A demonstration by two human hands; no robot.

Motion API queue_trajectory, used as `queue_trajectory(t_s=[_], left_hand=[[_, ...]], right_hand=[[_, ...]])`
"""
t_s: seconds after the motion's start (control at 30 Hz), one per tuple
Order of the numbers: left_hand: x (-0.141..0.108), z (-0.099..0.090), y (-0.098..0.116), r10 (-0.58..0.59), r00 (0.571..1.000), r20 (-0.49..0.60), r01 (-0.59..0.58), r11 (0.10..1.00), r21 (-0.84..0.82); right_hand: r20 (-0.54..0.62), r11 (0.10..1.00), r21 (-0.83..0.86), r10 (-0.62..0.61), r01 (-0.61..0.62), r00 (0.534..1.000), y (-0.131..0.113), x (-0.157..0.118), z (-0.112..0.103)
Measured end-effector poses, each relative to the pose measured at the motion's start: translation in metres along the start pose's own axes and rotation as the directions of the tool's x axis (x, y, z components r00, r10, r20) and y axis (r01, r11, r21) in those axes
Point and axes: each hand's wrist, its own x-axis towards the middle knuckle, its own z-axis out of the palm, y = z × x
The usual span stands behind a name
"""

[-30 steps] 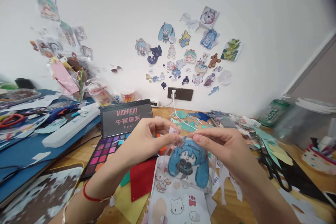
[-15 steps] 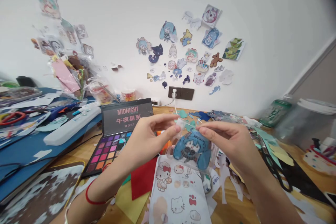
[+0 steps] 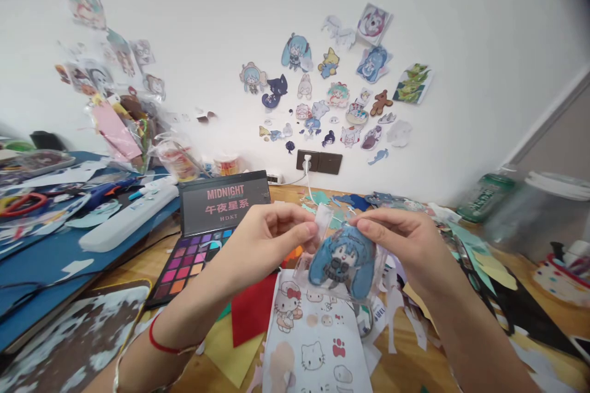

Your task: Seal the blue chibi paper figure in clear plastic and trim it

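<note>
A clear plastic pouch (image 3: 375, 270) holds a blue-haired cartoon figure (image 3: 343, 261) with long twin tails. My left hand (image 3: 286, 230) pinches the pouch's upper left side by a whitish flap (image 3: 323, 218). At the pouch's top right corner, the thumb and fingers of my right hand (image 3: 391, 230) are pressed together on its edge. The pouch hangs tilted just above a printed sheet (image 3: 322, 331) of cat-like characters.
An open colour palette (image 3: 224, 206) stands at left, beyond a brown tray (image 3: 83, 331). Red paper (image 3: 251, 313) lies beside the sheet. Black scissors (image 3: 483, 301) and paper scraps are at right, a green bottle (image 3: 486, 196) behind. Paper cutouts cover the wall.
The pouch has shifted slightly right and turned a little. My left fingertips sit slightly lower on its flap, and more of the flap shows between my hands.
</note>
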Motion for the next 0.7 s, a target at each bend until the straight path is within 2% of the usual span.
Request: queue_trajectory(t_s=[0.23,0.4,0.57,0.7], left_hand=[[0.001,0.0,-0.004,-0.073,0.994,0.078,0.084,0.986,-0.145],[0.007,0.002,-0.012,-0.088,0.995,0.052,0.097,0.97,-0.221],[0.006,0.002,-0.015,-0.096,0.987,0.131,0.12,0.974,-0.191],[0.005,0.01,-0.018,-0.167,0.98,0.11,0.185,0.967,-0.176]], right_hand=[[0.06,0.993,0.108,0.041,-0.047,0.997,0.005,0.006,-0.002],[0.039,0.986,0.142,0.08,-0.084,0.996,0.008,0.008,-0.003],[0.055,0.985,0.14,0.098,-0.104,0.994,0.005,0.006,-0.001],[0.012,0.984,0.167,0.067,-0.068,0.998,0.005,0.004,-0.001]])
